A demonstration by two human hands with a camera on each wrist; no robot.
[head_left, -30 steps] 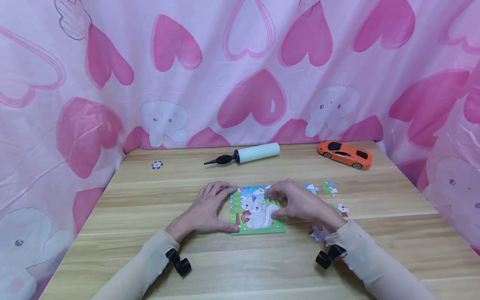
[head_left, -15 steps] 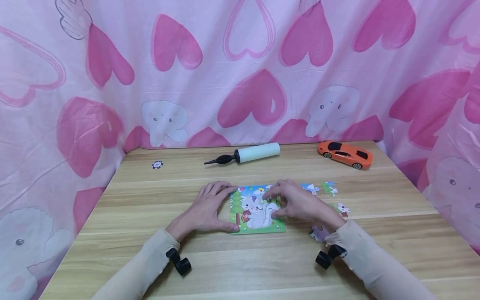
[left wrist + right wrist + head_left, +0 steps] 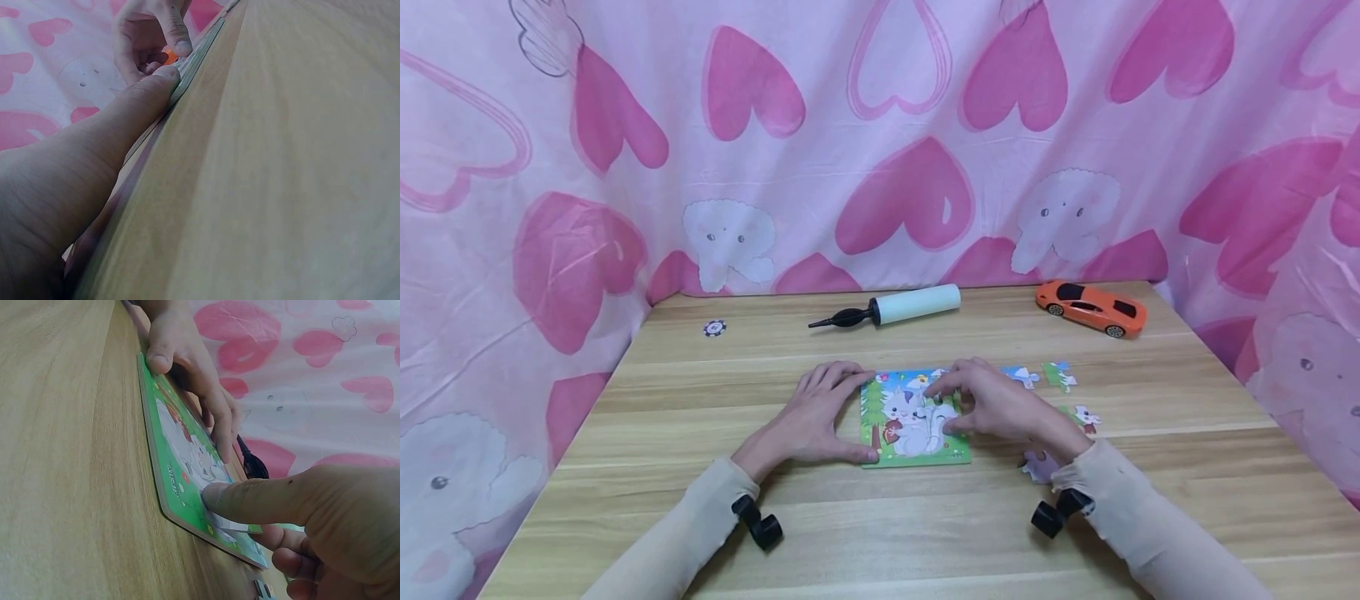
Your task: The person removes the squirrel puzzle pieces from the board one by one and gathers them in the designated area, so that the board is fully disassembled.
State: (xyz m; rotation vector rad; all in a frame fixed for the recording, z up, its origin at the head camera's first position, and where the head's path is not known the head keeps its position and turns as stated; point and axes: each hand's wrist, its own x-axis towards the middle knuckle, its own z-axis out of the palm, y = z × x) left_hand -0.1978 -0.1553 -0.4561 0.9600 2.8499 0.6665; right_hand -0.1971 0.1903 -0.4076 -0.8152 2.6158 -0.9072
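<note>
A jigsaw puzzle (image 3: 917, 429) with a white squirrel picture lies flat on the wooden table. My left hand (image 3: 820, 417) rests along its left edge, thumb on the lower left corner, fingers spread by the upper left one. Over the right part, my right hand (image 3: 992, 404) pinches a puzzle piece (image 3: 240, 526) between thumb and fingers. In the right wrist view this piece sits tilted slightly above the board, near the squirrel's tail. The right fingertips are partly hidden. In the left wrist view, my left thumb (image 3: 150, 87) touches the puzzle's edge.
Loose puzzle pieces lie right of the puzzle, among them a green one (image 3: 1059, 377) and a purple one (image 3: 1037, 468). Farther back are a hand pump (image 3: 917, 306), an orange toy car (image 3: 1090, 308) and a poker chip (image 3: 714, 329). A pink heart-patterned curtain (image 3: 902, 200) hangs behind.
The piece under my right hand has shifted, and its outline now shows against the squirrel's tail. The right fingertips moved slightly left. My left hand has stayed put.
</note>
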